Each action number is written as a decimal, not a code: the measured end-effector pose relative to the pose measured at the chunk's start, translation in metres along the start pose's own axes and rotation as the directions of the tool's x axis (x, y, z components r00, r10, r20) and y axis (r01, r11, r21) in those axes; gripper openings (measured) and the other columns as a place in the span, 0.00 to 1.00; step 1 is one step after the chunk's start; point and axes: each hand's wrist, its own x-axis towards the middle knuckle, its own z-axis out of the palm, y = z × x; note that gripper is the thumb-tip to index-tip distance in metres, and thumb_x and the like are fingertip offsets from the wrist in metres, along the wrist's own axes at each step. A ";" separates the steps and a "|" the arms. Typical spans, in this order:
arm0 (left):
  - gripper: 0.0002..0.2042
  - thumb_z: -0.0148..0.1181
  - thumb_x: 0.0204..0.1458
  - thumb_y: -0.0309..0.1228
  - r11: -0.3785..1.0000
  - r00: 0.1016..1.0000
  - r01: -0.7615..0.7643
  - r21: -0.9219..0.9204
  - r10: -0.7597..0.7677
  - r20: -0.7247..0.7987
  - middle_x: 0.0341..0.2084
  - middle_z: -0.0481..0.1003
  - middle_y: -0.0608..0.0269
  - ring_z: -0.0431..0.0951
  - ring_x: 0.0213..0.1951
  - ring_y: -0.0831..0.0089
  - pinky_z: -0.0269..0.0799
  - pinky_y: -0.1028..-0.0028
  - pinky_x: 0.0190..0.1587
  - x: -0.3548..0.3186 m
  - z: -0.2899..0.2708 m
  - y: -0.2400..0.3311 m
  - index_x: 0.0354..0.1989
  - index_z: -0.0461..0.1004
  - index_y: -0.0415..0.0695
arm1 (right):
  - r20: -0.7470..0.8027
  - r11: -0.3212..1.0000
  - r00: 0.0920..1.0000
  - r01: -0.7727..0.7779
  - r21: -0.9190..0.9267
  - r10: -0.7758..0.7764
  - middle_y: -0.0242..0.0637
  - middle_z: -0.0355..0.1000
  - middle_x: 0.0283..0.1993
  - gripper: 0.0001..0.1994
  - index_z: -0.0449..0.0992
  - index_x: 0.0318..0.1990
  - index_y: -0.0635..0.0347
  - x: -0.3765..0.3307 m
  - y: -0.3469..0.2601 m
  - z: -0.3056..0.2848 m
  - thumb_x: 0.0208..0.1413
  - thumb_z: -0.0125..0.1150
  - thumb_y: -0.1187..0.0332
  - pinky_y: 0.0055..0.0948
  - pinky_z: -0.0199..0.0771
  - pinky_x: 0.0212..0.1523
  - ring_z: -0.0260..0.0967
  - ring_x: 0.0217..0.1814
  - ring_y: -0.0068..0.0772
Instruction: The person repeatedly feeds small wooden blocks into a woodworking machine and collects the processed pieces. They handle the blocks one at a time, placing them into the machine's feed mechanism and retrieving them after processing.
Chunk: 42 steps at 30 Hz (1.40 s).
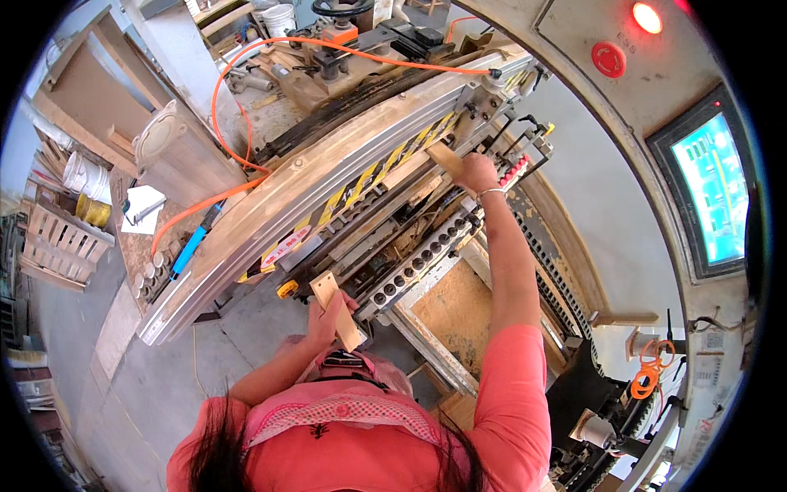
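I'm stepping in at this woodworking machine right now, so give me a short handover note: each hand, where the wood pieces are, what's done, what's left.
Left hand: shut on a short wooden strip, held close to the body, off the machine.
Right hand: arm stretched out, shut on a second wooden piece at the striped guard rail of the machine.
Done: one piece brought to the machine bed.
Left: whether it is seated cannot be told; the strip in the left hand is not yet loaded.

Open floor (147, 369) lies to the near left. Ahead, a long guard rail (328, 193) with striped tape crosses diagonally, blocking reach to the far side. Below it, a row of drill heads (422, 262) crowds the gap. A control cabinet (656, 164) walls the right.
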 end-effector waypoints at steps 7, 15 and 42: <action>0.08 0.53 0.55 0.31 0.975 0.992 -0.126 0.180 0.126 0.013 0.25 0.72 0.67 0.70 0.27 0.82 0.66 0.79 0.30 -0.009 -0.004 0.006 0.33 0.74 0.38 | -0.023 0.998 0.999 -0.041 0.051 0.043 0.47 0.75 0.31 0.23 0.79 0.30 0.63 -0.006 -0.008 0.009 0.30 0.69 0.51 0.36 0.75 0.40 0.74 0.36 0.45; 0.06 0.56 0.51 0.27 0.883 0.988 -0.151 0.444 0.145 0.048 0.23 0.73 0.66 0.73 0.27 0.79 0.69 0.75 0.30 -0.011 -0.008 -0.001 0.33 0.74 0.38 | -0.004 0.986 0.987 -0.163 0.023 0.163 0.43 0.76 0.35 0.24 0.79 0.32 0.62 -0.008 -0.030 -0.002 0.33 0.69 0.50 0.36 0.75 0.40 0.75 0.38 0.43; 0.06 0.57 0.50 0.27 0.874 0.981 -0.191 0.448 0.183 0.062 0.21 0.73 0.61 0.74 0.25 0.77 0.69 0.74 0.27 -0.009 -0.007 0.001 0.33 0.74 0.37 | -0.013 0.996 0.996 -0.088 -0.011 0.088 0.45 0.75 0.33 0.24 0.79 0.32 0.61 -0.012 -0.018 0.001 0.32 0.69 0.49 0.36 0.75 0.39 0.74 0.36 0.43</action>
